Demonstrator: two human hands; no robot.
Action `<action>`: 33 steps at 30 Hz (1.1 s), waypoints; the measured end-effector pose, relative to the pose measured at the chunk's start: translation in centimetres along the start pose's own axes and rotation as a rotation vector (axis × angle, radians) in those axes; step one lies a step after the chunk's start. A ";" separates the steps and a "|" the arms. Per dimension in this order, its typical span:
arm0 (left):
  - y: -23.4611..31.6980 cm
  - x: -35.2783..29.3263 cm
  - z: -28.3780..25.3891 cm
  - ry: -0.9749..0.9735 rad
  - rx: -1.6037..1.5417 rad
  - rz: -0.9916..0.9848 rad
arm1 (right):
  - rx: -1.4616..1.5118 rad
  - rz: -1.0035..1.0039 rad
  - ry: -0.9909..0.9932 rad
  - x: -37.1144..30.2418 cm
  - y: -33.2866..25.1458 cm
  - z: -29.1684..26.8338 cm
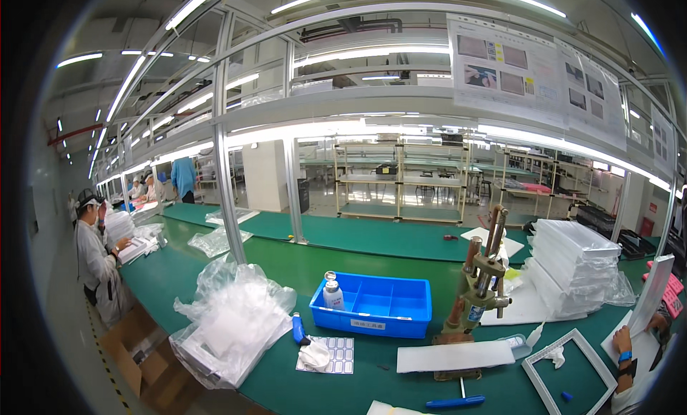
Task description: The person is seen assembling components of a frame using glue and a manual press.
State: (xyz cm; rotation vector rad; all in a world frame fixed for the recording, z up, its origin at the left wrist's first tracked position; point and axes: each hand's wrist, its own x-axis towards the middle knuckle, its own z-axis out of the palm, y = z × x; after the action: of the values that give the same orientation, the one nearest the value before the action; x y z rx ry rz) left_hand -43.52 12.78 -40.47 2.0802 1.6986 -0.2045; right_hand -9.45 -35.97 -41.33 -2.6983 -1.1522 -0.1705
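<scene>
Neither my left hand nor my right hand is in view. In the middle of the green table [286, 261] stands a blue divided bin [371, 325] with a small white bottle [333, 298] in its left compartment. Right of it rises a green hand press [475, 300], with a white foam strip [455, 356] lying across its base. A blue-handled tool [455, 401] lies in front of the press. Left of the strip, a white cloth [314, 355] and a blue item [299, 330] rest on a sheet of labels [343, 353]. A white rectangular frame [535, 378] lies to the right.
Crumpled clear plastic bags [232, 318] cover the table's left end. Wrapped white panels [572, 254] are stacked at the right. A co-worker's hand [622, 345] with a blue wristband touches a white panel at the far right. Another person [100, 247] works at the left.
</scene>
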 end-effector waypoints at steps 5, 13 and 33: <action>-1.8 -2.7 3.2 -0.143 0.055 0.016 | 0.004 0.012 -0.089 -1.4 0.3 -3.0; -12.2 -7.6 11.4 -0.136 0.340 0.315 | 0.395 0.273 -0.228 4.0 -6.8 -15.4; -1.6 -8.3 7.0 0.244 -0.064 0.255 | 0.523 0.408 -0.031 2.2 -6.0 -17.6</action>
State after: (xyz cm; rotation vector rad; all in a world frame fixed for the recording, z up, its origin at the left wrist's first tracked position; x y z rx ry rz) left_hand -45.90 2.64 -43.90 2.3226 1.5241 0.1874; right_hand -12.72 -34.39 -22.98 -2.3903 -0.5277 0.2075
